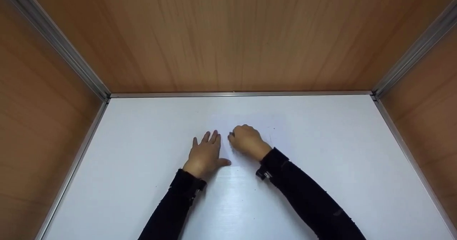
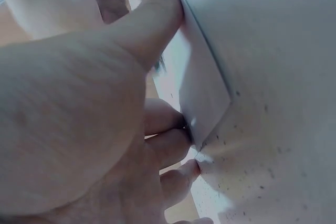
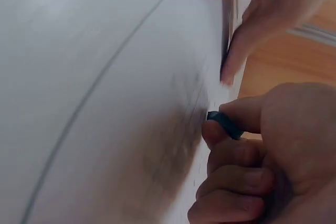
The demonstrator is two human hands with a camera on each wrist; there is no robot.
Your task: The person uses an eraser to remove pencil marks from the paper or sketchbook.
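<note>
The right hand (image 1: 247, 140) is curled, its thumb and forefinger pinching a small dark eraser (image 3: 224, 123) whose tip touches the sheet of paper (image 1: 250, 124). Faint grey smudging shows on the sheet just beside that tip in the right wrist view, along with a long thin pencilled curve (image 3: 89, 95) running away from it. Just left of the eraser, the left hand (image 1: 206, 154) lies flat with straight fingers spread, pressing on the sheet and gripping nothing; the left wrist view shows its thumb (image 2: 152, 22) along a paper edge and a corner of the sheet (image 2: 210, 114) near its fingertips. The paper itself, nearly the same white as the table (image 1: 339, 168), lies just beyond both hands toward the far edge of the table, and its outline is hard to trace from the head view.

To rub well here, it seems wise to keep the flat hand close to the eraser so the sheet cannot buckle, use short light strokes directed away from that hand, and stay off the pencilled curve. Wood-grain walls (image 1: 228, 36) stand behind the table.
</note>
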